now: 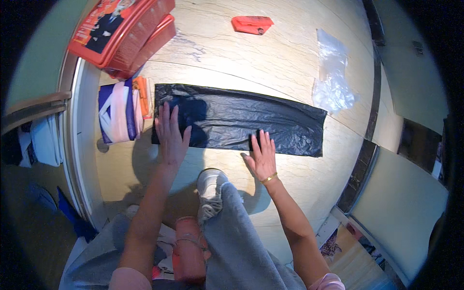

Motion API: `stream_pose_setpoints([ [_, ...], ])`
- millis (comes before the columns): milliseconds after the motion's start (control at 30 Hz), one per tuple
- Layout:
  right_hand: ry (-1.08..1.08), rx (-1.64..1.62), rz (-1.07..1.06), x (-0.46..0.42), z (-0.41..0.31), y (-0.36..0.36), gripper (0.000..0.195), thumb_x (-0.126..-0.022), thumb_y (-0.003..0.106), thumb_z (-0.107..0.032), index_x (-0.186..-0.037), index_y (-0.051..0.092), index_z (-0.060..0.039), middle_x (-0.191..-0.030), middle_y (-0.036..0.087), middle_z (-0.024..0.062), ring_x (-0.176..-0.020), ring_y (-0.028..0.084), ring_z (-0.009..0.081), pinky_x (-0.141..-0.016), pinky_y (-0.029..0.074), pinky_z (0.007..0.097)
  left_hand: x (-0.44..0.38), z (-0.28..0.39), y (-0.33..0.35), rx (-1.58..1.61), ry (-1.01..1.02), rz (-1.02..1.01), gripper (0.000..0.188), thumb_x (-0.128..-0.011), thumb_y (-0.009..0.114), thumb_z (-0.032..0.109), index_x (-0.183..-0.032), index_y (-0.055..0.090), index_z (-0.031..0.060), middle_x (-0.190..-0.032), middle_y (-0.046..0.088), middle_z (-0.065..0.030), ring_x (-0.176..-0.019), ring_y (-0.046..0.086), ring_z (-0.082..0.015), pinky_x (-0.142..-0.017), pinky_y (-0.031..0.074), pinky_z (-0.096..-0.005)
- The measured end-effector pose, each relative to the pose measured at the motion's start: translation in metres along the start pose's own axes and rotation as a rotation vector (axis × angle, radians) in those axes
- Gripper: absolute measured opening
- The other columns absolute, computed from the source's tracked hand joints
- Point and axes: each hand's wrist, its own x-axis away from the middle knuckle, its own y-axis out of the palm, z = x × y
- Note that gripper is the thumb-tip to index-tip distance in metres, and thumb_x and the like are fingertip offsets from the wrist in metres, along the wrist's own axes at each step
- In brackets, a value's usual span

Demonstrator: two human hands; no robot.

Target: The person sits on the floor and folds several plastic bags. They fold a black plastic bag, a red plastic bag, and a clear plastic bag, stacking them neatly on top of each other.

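Observation:
A black plastic bag (pixel 232 116) lies spread lengthwise on the tiled floor, its surface creased. My left hand (pixel 170 136) rests palm down over its left end, fingers apart. Lower on the right, my right hand (pixel 262 154) has its fingertips at the bag's near edge, with the palm over the bare tile and a gold-coloured bracelet (pixel 270 177) at the wrist. Neither hand grips anything. Just left of the bag sits a pile of folded bags (pixel 119 110) in purple, pink and orange.
Red plastic boxes (pixel 148 40) are stacked at the upper left. A folded red bag (pixel 252 24) and a crumpled clear plastic bag (pixel 333 78) lie beyond the black one. My shoe (pixel 212 185) is close to its near edge. Cabinet doors (pixel 398 217) flank the right side.

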Motion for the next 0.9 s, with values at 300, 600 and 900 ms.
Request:
stream_pose_setpoints([
  [300,0.036,0.018,0.092,-0.017,-0.012,0.0,0.061,-0.076,0.054,-0.03,-0.127,0.032,-0.0027,-0.134,0.023,0.0191,-0.124,0.021,0.0358,-0.1,0.016,0.0471,0.032,-0.046,0.006,0.197,-0.408,0.179,0.058,-0.069,0.066,0.016,-0.117,0.036,0.0,-0.11,0.044,-0.0199,-0.104,0.04,-0.0354,-0.09,0.032,-0.0408],
  [600,-0.082,-0.061,-0.053,-0.052,-0.074,0.024,0.061,-0.078,0.053,-0.032,-0.127,0.032,-0.0023,-0.134,0.025,0.0182,-0.125,0.022,0.0332,-0.1,0.017,0.0448,-0.001,-0.032,0.005,-0.021,-0.522,-0.125,0.045,-0.068,0.067,0.022,-0.102,0.045,0.002,-0.097,0.052,-0.0143,-0.09,0.051,-0.0334,-0.077,0.041,-0.0413],
  [900,0.096,-0.715,-0.084,-0.065,-0.1,-0.005,0.044,-0.083,0.049,-0.027,-0.117,0.044,0.0,-0.122,0.041,0.0203,-0.114,0.038,0.0355,-0.095,0.031,0.0364,0.001,0.004,-0.034,0.284,-0.291,0.105,0.019,-0.074,0.059,0.013,-0.085,0.05,0.0012,-0.09,0.052,-0.0146,-0.084,0.052,-0.0324,-0.073,0.041,-0.0396],
])
